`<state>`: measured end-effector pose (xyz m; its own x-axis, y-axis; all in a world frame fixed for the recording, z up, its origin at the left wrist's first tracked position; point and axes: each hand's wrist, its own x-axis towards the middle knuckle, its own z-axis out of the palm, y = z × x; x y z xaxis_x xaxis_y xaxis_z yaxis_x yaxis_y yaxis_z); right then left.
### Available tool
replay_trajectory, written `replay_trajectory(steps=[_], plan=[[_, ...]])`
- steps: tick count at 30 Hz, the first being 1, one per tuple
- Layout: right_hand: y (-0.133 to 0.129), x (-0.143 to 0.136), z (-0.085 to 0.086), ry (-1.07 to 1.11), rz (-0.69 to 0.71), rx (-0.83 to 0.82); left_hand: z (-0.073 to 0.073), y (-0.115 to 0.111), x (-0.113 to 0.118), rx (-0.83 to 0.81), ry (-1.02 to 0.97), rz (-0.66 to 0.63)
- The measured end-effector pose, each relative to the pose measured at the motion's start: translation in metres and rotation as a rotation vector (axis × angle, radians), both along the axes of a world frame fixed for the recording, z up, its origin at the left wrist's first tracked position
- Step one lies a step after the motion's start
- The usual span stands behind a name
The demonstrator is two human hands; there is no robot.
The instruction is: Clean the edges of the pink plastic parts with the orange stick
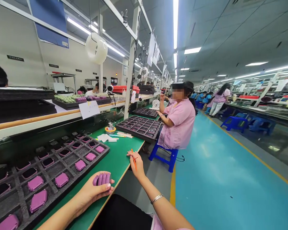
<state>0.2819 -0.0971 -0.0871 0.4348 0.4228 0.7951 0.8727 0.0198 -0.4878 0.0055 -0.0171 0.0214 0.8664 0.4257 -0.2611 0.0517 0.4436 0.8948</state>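
Fingers [103, 187] half-hiding purple case [102, 179]

A green workbench [115, 159] carries a black tray [69, 159] left of both hands, with paper scraps [107, 138] and another tray [140, 127] beyond them.

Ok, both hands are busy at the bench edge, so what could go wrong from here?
The left hand pinches the purple part right over the green bench's edge; a loose grip could drop it to the floor. The right hand holds an orange stick at the same edge, near the part, and might scratch it. The foam tray lies close by the left forearm and could get nudged.
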Motion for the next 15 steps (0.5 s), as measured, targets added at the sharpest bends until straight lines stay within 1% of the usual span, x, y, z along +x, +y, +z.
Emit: replay_trajectory(steps=[4,9,12,15], plan=[[0.004,0.0,-0.005,0.006,-0.027,0.004,-0.003,-0.001,0.0,0.021,-0.002,-0.011],[0.008,0.0,-0.009,0.008,-0.061,0.022,-0.009,0.001,0.002,-0.018,0.012,0.004],[0.006,-0.001,-0.007,0.022,-0.058,0.012,-0.014,0.002,0.002,-0.061,0.018,0.019],[0.004,-0.002,0.001,0.057,-0.046,-0.02,-0.019,0.004,0.002,-0.125,0.021,0.033]])
